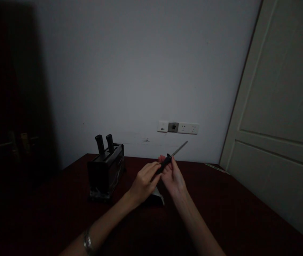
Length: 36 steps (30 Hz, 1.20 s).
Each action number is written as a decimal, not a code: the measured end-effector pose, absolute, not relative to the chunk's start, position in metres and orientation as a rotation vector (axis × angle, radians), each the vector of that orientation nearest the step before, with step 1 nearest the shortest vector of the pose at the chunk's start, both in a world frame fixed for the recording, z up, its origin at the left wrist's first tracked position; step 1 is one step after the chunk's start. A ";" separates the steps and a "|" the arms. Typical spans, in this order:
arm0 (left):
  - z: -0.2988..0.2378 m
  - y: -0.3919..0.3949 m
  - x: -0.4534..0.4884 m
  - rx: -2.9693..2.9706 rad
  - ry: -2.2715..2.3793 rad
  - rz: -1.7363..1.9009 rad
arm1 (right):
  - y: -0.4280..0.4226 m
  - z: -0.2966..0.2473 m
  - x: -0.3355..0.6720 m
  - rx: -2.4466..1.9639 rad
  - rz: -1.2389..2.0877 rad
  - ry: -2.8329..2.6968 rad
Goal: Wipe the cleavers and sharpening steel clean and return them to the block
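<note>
A thin metal rod with a black handle, like a sharpening steel [179,148], points up and to the right over a dark red table [234,213]. My left hand [143,183] pinches the lower end of its black handle. My right hand [173,176] cups the handle from beneath, fingers curled round it. A black knife block [105,170] with two black handles sticking out stands just left of my hands. A pale flat object [158,195] lies on the table under my hands, mostly hidden.
A grey wall with a strip of sockets [178,127] rises behind the table. A pale door [279,106] stands at the right. The left side of the room is dark. A bracelet [88,241] is on my left wrist.
</note>
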<state>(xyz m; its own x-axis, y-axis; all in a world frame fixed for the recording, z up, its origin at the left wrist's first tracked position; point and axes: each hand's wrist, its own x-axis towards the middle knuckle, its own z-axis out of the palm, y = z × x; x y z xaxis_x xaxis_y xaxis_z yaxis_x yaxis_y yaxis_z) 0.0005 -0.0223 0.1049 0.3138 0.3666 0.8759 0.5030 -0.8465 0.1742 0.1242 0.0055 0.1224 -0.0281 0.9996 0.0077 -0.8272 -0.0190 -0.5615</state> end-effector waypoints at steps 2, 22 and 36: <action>0.089 -0.029 0.007 -2.481 -0.822 -1.473 | 0.003 0.118 0.128 -0.466 1.520 -0.399; 0.010 -0.007 -0.023 -3.039 -1.179 -0.718 | -0.014 0.012 0.168 -0.762 1.490 -0.422; -0.007 0.027 -0.030 -2.968 -1.279 -0.867 | -0.024 -0.003 0.167 -0.876 1.470 -0.501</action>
<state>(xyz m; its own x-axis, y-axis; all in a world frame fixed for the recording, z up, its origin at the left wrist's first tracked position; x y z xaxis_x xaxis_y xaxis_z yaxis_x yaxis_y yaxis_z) -0.0296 0.0273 -0.0070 0.5779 0.7237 0.3772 0.6182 -0.6900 0.3765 0.1675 -0.0242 -0.0030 0.0813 0.9731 -0.2158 -0.6388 -0.1153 -0.7607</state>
